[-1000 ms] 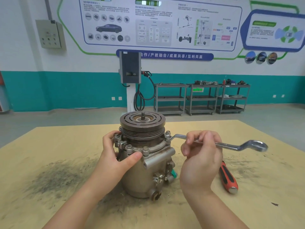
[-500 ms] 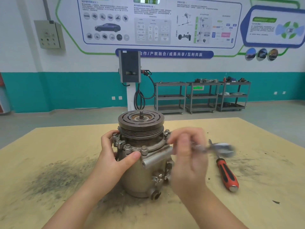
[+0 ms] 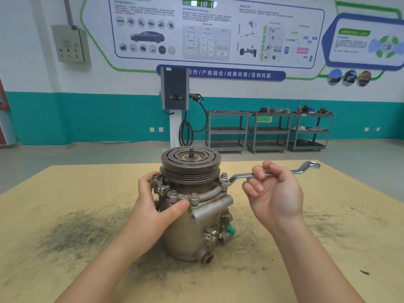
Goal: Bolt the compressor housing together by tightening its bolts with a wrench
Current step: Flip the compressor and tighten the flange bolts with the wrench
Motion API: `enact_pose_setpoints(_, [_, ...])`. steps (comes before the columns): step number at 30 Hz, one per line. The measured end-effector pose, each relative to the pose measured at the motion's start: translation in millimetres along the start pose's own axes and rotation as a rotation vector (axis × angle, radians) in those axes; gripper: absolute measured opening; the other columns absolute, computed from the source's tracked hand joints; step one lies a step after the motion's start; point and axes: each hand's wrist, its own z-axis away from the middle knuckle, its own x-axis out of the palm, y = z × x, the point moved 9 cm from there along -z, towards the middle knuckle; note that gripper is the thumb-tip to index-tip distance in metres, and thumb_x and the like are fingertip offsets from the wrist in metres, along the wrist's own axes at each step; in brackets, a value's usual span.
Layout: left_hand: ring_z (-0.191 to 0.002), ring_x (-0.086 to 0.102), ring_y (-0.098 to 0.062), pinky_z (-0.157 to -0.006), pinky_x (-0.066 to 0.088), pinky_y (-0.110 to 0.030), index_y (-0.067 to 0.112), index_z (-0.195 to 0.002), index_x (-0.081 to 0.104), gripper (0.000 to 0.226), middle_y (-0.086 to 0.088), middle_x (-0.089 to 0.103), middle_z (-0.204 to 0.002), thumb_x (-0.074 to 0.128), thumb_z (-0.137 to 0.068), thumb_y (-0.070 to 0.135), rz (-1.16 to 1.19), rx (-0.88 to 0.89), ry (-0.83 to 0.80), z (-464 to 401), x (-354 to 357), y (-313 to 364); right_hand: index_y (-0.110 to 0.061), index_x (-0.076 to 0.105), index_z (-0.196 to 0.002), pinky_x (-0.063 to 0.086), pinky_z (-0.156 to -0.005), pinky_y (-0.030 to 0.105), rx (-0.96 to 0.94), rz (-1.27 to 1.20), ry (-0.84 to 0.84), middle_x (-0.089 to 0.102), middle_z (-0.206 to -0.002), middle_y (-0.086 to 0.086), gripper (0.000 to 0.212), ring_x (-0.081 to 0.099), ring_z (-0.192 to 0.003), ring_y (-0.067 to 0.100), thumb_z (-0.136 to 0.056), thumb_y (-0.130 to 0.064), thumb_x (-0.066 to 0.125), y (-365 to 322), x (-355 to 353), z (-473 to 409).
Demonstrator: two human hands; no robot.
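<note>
my right hand [image 3: 274, 193] is curled round the mid shank of the wrench [image 3: 271, 173], fingers wrapped over it, palm toward me. the wrench's near ring end sits on the bolt [image 3: 225, 182] at the right side of the flange, handle running out to the right and a bit far. my left hand [image 3: 153, 200] grips the compressor housing [image 3: 196, 228] from the left, thumb pressed on the front of the flange, fingers round the far side.

step looks like tightening that right bolt. to do it well i'd keep the ring fully seated and level on the head so it doesn't ride off, pull in a flat arc, and brace hard with the left so the body doesn't spin or tip on the desk [image 3: 65, 193]. gripping further out on the handle would give more leverage. judging by the other bolt heads round the flange, i'd go round in a cross pattern.

housing is a dull cast metal cylinder, upright in the middle of the desk, scuffed, with lugs and a port low at the front. grooved pulley [image 3: 191, 162] on top, rusty brown, slotted disc face, threaded stub in the centre. wrench is bright chrome, offset ring ends. desk is matte yellow-tan, smeared with dark grit on the left.
</note>
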Motion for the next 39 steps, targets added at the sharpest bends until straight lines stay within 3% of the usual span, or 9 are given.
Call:
enact_pose_setpoints(3, [-0.109, 0.042, 0.030, -0.080, 0.039, -0.004, 0.081, -0.099, 0.024, 0.066, 0.055, 0.039, -0.112, 0.069, -0.050, 0.077, -0.006, 0.000, -0.005, 0.2, 0.0, -0.8, -0.012, 0.041, -0.081, 0.027, -0.038, 0.021, -0.099, 0.090, 0.009, 0.042, -0.055, 0.001, 0.021, 0.028, -0.038, 0.012, -0.096, -0.006, 0.027, -7.9, 2.9, 3.3])
enact_pose_setpoints(10, [-0.107, 0.042, 0.032, -0.080, 0.037, -0.005, 0.083, -0.098, 0.024, 0.067, 0.058, 0.038, -0.109, 0.069, -0.048, 0.080, -0.017, -0.008, 0.006, -0.8, -1.6, -3.9, -0.015, 0.051, -0.090, 0.037, -0.048, 0.025, -0.732, 0.406, 0.069, 0.054, -0.060, -0.003, 0.019, 0.039, -0.046, 0.019, -0.095, -0.017, 0.033, -17.9, 18.0, 59.9])
enact_pose_setpoints(15, [-0.121, 0.046, 0.012, -0.094, 0.039, -0.017, 0.080, -0.101, 0.027, 0.067, 0.051, 0.041, -0.119, 0.070, -0.050, 0.078, -0.007, 0.008, 0.020, -1.7, -1.1, -6.7, -0.020, 0.052, -0.097, 0.043, -0.068, 0.017, -0.986, 0.756, -0.173, 0.054, -0.081, -0.010, 0.014, 0.052, -0.071, 0.004, -0.100, -0.023, 0.039, -0.6, 53.0, 90.5])
enact_pose_setpoints(18, [-0.124, 0.053, -0.003, -0.104, 0.043, -0.032, 0.075, -0.104, 0.030, 0.067, 0.030, 0.048, -0.132, 0.073, -0.053, 0.072, -0.014, 0.041, 0.032, -1.9, -1.2, -6.5, -0.022, 0.051, -0.102, 0.048, -0.075, 0.030, -1.029, 1.079, -0.330, 0.049, -0.096, -0.014, 0.020, 0.054, -0.089, 0.009, -0.103, -0.034, 0.035, 28.9, 71.8, 104.1])
enact_pose_setpoints(20, [-0.121, 0.055, 0.000, -0.100, 0.045, -0.027, 0.076, -0.103, 0.031, 0.066, 0.029, 0.050, -0.130, 0.073, -0.053, 0.070, -0.007, 0.042, 0.039, -2.1, -1.5, -6.1, -0.023, 0.049, -0.102, 0.048, -0.073, 0.031, -1.055, 1.099, -0.364, 0.049, -0.095, -0.012, 0.023, 0.053, -0.086, 0.010, -0.104, -0.038, 0.032, 24.1, 76.3, 105.0])
enact_pose_setpoints(22, [-0.117, 0.053, 0.008, -0.089, 0.043, -0.015, 0.079, -0.099, 0.030, 0.064, 0.034, 0.046, -0.129, 0.071, -0.051, 0.071, -0.002, 0.025, 0.037, -2.1, -0.9, -5.7, -0.026, 0.051, -0.098, 0.045, -0.068, 0.024, -1.109, 0.886, -0.351, 0.052, -0.087, -0.004, 0.017, 0.052, -0.074, 0.009, -0.103, -0.029, 0.036, -5.1, 75.4, 105.2])
enact_pose_setpoints(26, [-0.114, 0.046, 0.022, -0.083, 0.040, -0.008, 0.080, -0.098, 0.026, 0.064, 0.043, 0.042, -0.124, 0.069, -0.050, 0.074, -0.007, 0.003, 0.027, -0.4, -0.9, -4.7, -0.029, 0.054, -0.081, 0.038, -0.052, 0.024, -0.769, 0.322, -0.101, 0.053, -0.058, 0.000, 0.026, 0.042, -0.047, 0.017, -0.091, -0.012, 0.036, -49.7, 36.7, 61.6])
enact_pose_setpoints(31, [-0.108, 0.043, 0.031, -0.079, 0.041, -0.005, 0.075, -0.103, 0.025, 0.069, 0.046, 0.039, -0.120, 0.067, -0.049, 0.077, -0.016, 0.003, 0.019, 0.1, -0.2, -1.9, -0.012, 0.044, -0.080, 0.028, -0.045, 0.023, -0.233, 0.090, 0.040, 0.047, -0.055, 0.004, 0.024, 0.032, -0.040, 0.015, -0.099, -0.007, 0.029, -16.0, 4.6, 14.1])
enact_pose_setpoints(39, [-0.109, 0.041, 0.031, -0.082, 0.038, -0.007, 0.076, -0.102, 0.024, 0.068, 0.050, 0.038, -0.118, 0.067, -0.050, 0.078, -0.029, -0.005, 0.008, 0.5, -0.6, -2.1, -0.011, 0.045, -0.078, 0.027, -0.042, 0.021, -0.181, 0.113, 0.013, 0.044, -0.054, 0.002, 0.026, 0.030, -0.039, 0.014, -0.096, -0.005, 0.027, -12.2, 5.7, 9.3])
